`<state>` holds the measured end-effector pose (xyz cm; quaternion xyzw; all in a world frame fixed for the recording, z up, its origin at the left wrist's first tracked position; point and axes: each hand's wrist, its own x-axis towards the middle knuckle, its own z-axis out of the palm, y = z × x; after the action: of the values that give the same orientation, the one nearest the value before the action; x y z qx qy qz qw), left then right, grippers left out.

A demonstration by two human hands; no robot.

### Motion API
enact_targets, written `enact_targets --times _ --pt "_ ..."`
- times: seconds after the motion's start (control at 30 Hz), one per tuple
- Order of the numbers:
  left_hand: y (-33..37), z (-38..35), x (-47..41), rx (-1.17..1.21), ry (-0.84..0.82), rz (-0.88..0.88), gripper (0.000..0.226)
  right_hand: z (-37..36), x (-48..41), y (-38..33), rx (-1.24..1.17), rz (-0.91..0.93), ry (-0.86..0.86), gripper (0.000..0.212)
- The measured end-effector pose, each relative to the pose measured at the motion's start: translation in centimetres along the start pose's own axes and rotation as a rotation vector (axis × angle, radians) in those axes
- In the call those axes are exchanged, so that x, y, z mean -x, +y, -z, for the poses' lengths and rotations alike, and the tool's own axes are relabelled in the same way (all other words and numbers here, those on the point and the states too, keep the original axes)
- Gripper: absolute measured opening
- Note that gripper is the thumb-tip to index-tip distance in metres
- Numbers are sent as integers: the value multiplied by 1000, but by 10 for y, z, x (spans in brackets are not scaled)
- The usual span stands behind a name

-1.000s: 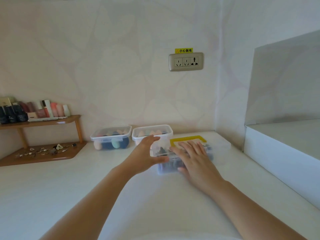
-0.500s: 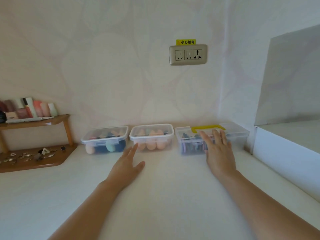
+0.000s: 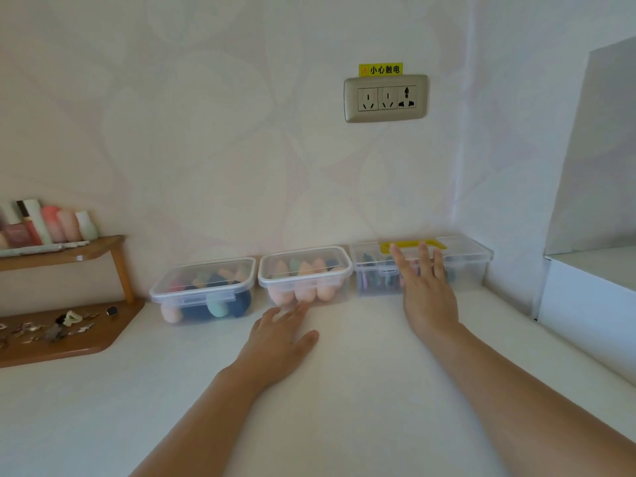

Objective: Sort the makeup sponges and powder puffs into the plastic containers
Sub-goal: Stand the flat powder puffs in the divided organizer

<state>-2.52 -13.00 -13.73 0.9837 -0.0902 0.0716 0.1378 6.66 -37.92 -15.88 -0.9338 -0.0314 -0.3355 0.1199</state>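
Three lidded clear plastic containers stand in a row against the back wall. The left container [image 3: 203, 290] holds mixed dark blue, mint and peach sponges. Peach sponges fill the middle container [image 3: 304, 275]. The right container [image 3: 464, 263] has a yellow handle on its lid and holds small coloured items. My right hand [image 3: 426, 290] has straight spread fingers, with the fingertips against the front of the right container. My left hand [image 3: 278, 339] lies flat on the white table just in front of the middle container, holding nothing.
A wooden two-tier shelf [image 3: 69, 335] at the left carries cosmetic bottles [image 3: 48, 223] above and small hair clips below. A white box [image 3: 585, 304] stands at the right edge. A wall socket [image 3: 385, 98] sits above the containers.
The right container has slid back from mid-table to the wall, in line with the other two. My left hand came off it and went flat on the table.
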Motion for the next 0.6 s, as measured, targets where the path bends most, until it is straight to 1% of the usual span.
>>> enact_targets --times 0.1,0.13,0.17,0.23,0.27,0.3,0.33,0.4,0.47,0.53,0.6 --pt "1 -3 -3 34 -1 -9 58 -3 -8 1 -39 -3 -35 74" --pt "-1 -4 -4 67 35 -19 57 -3 -11 2 -51 -8 -47 74" --pt "-2 -4 -5 134 119 -32 54 -2 -13 4 -64 -10 -61 72" --pt "-7 1 -4 285 401 -47 34 1 -17 6 -101 -4 -87 68" --pt "-10 7 -5 312 562 -48 24 2 -18 7 -119 -5 -98 66" --pt "-17 13 -5 301 711 -40 21 4 -18 7 -137 -8 -112 64" --pt "-25 20 -4 271 825 -10 21 5 -17 6 -153 -16 -124 62" --pt "-46 29 0 229 964 122 32 7 -17 2 -164 -32 -118 60" --pt "-68 35 9 292 1030 348 46 8 -16 -6 -144 -2 -38 61" --pt "-86 36 15 443 1050 573 54 6 -16 -13 -125 87 32 60" --pt "-94 39 15 680 988 757 59 2 -15 -16 -143 192 35 58"
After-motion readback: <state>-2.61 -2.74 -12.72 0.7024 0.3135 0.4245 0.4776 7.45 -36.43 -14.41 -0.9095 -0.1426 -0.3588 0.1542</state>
